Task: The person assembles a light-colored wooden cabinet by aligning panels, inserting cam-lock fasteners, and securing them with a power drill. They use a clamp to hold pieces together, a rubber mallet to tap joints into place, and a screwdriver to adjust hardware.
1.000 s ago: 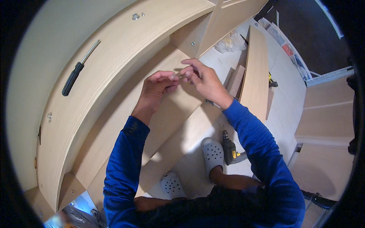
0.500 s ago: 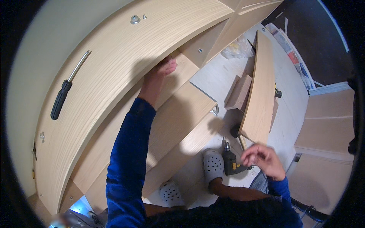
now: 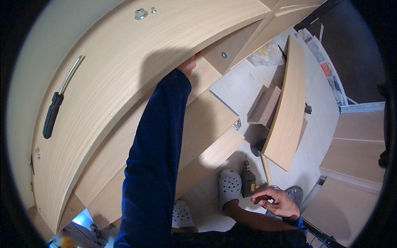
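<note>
Pale floor (image 3: pixel 320 103); wooden panel (image 3: pixel 120 70), left hand (image 3: pixel 189 66) beneath edge, grip hidden; right hand (image 3: pixel 279 203) half-curled.

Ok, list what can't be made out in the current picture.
All in the head view:
Left hand: fingers mostly hidden by the curved panel; whether they hold anything cannot be told.
Drill: partly covered by the right hand.
Left shoe: one side hidden by the left sleeve.
Plastic bag: contents too blurred to identify.
Fitting at far left: too small for detail.
</note>
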`<move>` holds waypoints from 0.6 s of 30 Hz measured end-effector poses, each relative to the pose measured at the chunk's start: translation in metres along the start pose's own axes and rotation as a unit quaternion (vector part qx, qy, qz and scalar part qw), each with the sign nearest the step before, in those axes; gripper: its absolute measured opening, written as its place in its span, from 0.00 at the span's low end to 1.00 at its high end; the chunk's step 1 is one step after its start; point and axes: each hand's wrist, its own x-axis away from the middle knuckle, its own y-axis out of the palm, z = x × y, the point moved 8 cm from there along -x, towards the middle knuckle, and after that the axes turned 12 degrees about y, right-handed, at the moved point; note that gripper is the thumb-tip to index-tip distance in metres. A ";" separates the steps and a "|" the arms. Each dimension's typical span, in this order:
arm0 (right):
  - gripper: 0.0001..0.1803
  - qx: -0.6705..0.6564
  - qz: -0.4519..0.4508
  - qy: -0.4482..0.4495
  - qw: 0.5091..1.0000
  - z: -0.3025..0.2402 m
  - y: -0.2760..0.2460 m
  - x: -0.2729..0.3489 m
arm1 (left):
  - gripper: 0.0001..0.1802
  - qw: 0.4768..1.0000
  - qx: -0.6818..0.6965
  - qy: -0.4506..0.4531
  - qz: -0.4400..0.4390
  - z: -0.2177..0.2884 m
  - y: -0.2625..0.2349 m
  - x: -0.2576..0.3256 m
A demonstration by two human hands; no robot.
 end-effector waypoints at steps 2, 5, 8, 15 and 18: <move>0.15 0.017 0.013 0.005 1.000 0.003 -0.002 -0.001 | 0.04 1.000 -0.022 0.012 -0.014 0.001 0.004 0.000; 0.16 0.038 0.026 0.019 0.999 0.007 -0.004 -0.002 | 0.04 0.998 -0.057 0.023 -0.012 0.002 0.007 0.000; 0.15 0.034 0.023 0.034 0.999 0.007 -0.006 -0.001 | 0.05 0.996 -0.090 0.021 -0.004 0.004 0.010 0.000; 0.15 0.032 0.021 0.035 0.999 0.002 -0.009 0.000 | 0.03 0.990 -0.120 0.059 -0.036 0.011 0.016 0.000; 0.16 0.030 0.018 0.030 0.999 0.001 -0.010 -0.001 | 0.02 0.984 -0.140 0.111 -0.026 0.006 0.007 -0.011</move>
